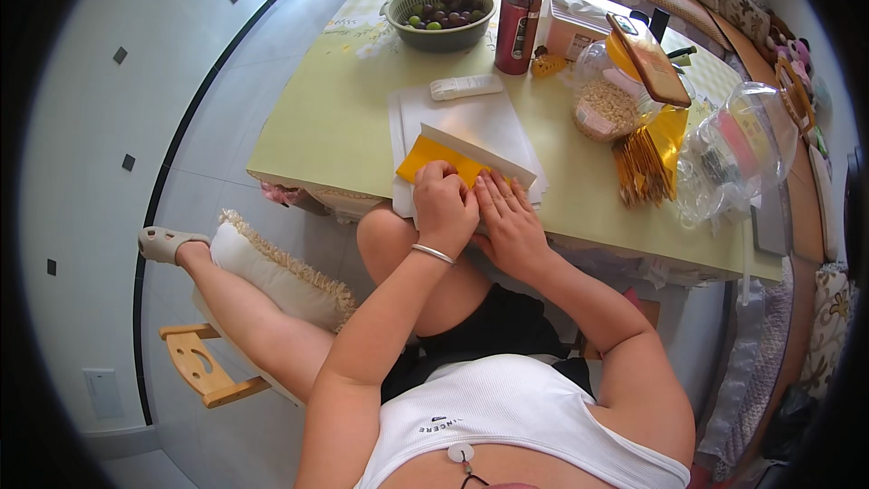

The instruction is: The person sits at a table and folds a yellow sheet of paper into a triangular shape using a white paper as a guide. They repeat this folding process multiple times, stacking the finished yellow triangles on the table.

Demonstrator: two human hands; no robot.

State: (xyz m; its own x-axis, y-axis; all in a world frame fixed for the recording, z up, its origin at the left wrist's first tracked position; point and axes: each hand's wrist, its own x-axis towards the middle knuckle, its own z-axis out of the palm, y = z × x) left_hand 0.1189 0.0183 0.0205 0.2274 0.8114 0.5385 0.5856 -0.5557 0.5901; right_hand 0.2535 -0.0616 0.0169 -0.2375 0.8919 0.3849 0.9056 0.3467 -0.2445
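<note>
A sheet of paper (pixel 422 157), gold-yellow on one face and white on the other, lies partly folded at the table's front edge. My left hand (pixel 444 206) is closed on its near side, fingers bent and pinching the paper; the fingertips are partly hidden. Flat on the paper's right part rests my right hand (pixel 509 217), its fingers stretched out. Beneath is a stack of white sheets (pixel 407 118). A flat white tube-shaped thing (pixel 466 87) lies across the stack's far end.
Behind stand a grey-green colander (pixel 398 35) of grapes and a red thermos (pixel 518 32). To the right are a clear jar (pixel 605 111) of pale grains, a phone (pixel 650 62) leaning on it, several folded gold papers (pixel 644 163) and a clear plastic bag (pixel 738 158).
</note>
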